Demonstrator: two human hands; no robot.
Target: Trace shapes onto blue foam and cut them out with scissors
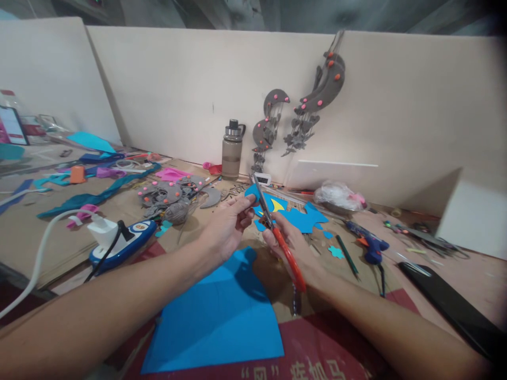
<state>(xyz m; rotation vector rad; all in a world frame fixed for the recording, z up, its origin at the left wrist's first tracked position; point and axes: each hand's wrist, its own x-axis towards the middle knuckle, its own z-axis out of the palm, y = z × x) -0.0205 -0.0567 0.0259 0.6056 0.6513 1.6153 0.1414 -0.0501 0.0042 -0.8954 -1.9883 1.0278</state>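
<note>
My left hand [233,219] pinches a small blue foam or felt piece [252,195] between thumb and fingers. Red-handled scissors [285,248] are gripped in my right hand [291,237], their blades pointing up and away beside the piece. Whether the blades touch its edge I cannot tell. A large blue sheet [217,316] lies on the cardboard under my forearms. Just behind my hands are cut blue scraps [307,217] and a yellow crescent shape [277,205]. To the right lie a small turquoise flower cutout [336,252] and a dark green pencil [347,257].
At right are a blue glue gun [370,243] and a black phone [443,301]. A bottle [232,150] stands against the back panel, where grey crescent hangings [327,89] hang. At left lie a power strip [123,243] with a cable, grey felt pieces [162,194] and coloured scraps.
</note>
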